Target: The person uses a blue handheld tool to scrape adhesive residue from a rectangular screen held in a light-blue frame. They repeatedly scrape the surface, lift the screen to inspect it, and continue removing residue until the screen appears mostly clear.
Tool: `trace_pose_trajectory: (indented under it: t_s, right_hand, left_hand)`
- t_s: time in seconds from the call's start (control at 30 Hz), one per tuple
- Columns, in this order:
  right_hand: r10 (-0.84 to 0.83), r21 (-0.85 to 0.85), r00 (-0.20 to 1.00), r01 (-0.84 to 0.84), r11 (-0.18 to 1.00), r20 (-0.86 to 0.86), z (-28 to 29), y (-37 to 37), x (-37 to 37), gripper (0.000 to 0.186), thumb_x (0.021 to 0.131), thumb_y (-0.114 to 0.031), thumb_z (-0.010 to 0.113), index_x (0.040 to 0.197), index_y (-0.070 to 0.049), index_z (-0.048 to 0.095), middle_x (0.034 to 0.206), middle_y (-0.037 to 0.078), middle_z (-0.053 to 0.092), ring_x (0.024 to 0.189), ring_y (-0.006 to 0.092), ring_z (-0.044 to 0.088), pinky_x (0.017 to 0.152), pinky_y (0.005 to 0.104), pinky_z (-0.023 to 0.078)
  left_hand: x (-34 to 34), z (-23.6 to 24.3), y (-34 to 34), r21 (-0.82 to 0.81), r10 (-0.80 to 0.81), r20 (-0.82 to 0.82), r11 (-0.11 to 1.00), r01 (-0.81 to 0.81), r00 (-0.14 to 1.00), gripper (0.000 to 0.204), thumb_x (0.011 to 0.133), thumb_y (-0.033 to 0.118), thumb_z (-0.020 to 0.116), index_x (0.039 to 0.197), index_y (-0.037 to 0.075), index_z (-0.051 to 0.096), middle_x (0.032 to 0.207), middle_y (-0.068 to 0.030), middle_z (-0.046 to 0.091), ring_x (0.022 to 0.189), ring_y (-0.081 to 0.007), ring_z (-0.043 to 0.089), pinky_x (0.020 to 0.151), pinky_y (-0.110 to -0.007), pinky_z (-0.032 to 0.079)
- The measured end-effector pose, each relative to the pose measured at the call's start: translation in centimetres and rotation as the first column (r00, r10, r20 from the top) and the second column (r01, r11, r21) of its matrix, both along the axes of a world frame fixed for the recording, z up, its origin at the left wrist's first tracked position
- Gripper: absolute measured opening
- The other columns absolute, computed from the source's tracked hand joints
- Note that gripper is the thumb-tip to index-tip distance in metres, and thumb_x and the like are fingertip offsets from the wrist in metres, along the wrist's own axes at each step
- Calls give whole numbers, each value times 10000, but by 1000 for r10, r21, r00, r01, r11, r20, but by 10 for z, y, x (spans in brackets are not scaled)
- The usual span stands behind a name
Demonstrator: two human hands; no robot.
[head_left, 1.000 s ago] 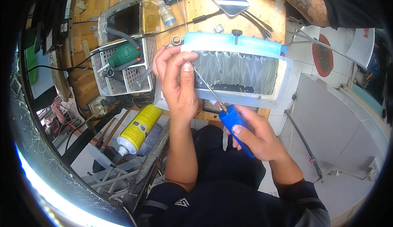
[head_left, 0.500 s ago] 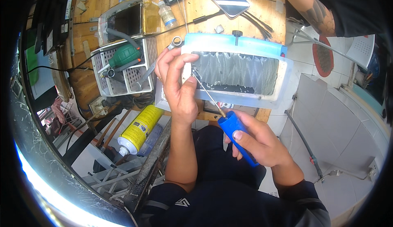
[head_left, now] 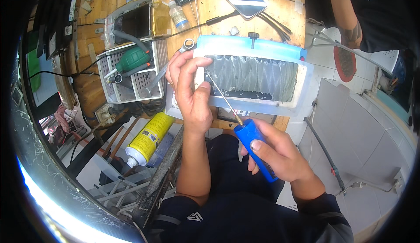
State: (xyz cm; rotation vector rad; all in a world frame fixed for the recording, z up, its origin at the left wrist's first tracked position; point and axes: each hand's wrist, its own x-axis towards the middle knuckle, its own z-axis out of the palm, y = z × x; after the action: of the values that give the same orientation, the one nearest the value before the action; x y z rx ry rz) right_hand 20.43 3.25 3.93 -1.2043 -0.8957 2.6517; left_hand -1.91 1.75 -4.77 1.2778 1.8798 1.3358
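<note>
Fingers [head_left: 185,70] of the left hand [head_left: 193,105] curl over the left end of a white-bordered panel [head_left: 301,74], the forefinger's tip resting at the far left corner of its dark window and the bent thumb lying nearer the body, with a gap between the two; whether they pinch the edge cannot be told. The right hand [head_left: 280,153] wraps its fingers firmly around the blue handle [head_left: 253,144] of a slim tool, thumb laid along the top. Its thin metal rod [head_left: 225,98] slants away to the left, ending just beside the left forefinger, between that fingertip and the thumb; contact at the tip is too small to make out.

The panel lies crosswise in front of the person, to the right of the left fingers and beyond the right ones. A grey, streaky, pleated layer [head_left: 253,76] covers most of its window, leaving a dark strip with pale crumbs along the near side. A translucent bluish rim surrounds the border, and behind it shows a light-blue holder [head_left: 218,42] with a black knob [head_left: 253,35].

On the wooden desk [head_left: 286,6], a ring spanner [head_left: 188,44] sits just beyond the left hand, near a white basket [head_left: 161,52] holding a green bulb blower [head_left: 133,60].
</note>
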Motion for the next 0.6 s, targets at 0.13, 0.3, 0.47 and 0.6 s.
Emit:
trace_pose_trajectory:
  t_s: [0.13, 0.3, 0.47, 0.6]
  right_hand:
    - [23, -31, 1000, -22, 999, 8, 1, 1, 1, 635, 1116, -289, 536, 1602, 48, 305, 1005, 143, 680, 708, 149, 694, 670, 301, 595]
    - [29, -2, 1000, -29, 1000, 5, 2, 2, 0, 650, 1120, -319, 532, 1601, 52, 300, 1007, 148, 681, 712, 158, 702, 672, 302, 598]
    - [31, -1, 999, -31, 1000, 10, 3, 1, 1, 656, 1120, -330, 534, 1598, 55, 302, 1011, 148, 682, 713, 160, 703, 673, 300, 598]
    - [38, -13, 999, -37, 999, 18, 7, -1, 0, 654, 1118, -334, 537, 1590, 57, 309, 1013, 148, 682, 713, 159, 703, 673, 302, 598]
  left_hand:
    - [1, 0, 0, -5, 5, -18, 1000, -5, 1000, 428, 757, 103, 536, 1145, 76, 713, 1379, -181, 523, 1416, -395, 356, 1226, -514, 229]
    - [1, -2, 0, 1, 14, -22, 1000, -14, 1000, 427, 759, 108, 538, 1147, 76, 713, 1379, -183, 523, 1413, -396, 358, 1226, -515, 226]
    - [0, -1, -1, 2, 2, -27, 1000, -2, 1000, 425, 761, 111, 539, 1147, 77, 713, 1381, -186, 521, 1409, -399, 359, 1223, -519, 226]
    - [2, 3, -4, -16, 9, -27, 1000, -9, 1000, 418, 766, 95, 539, 1145, 76, 713, 1385, -186, 521, 1408, -396, 359, 1222, -518, 224]
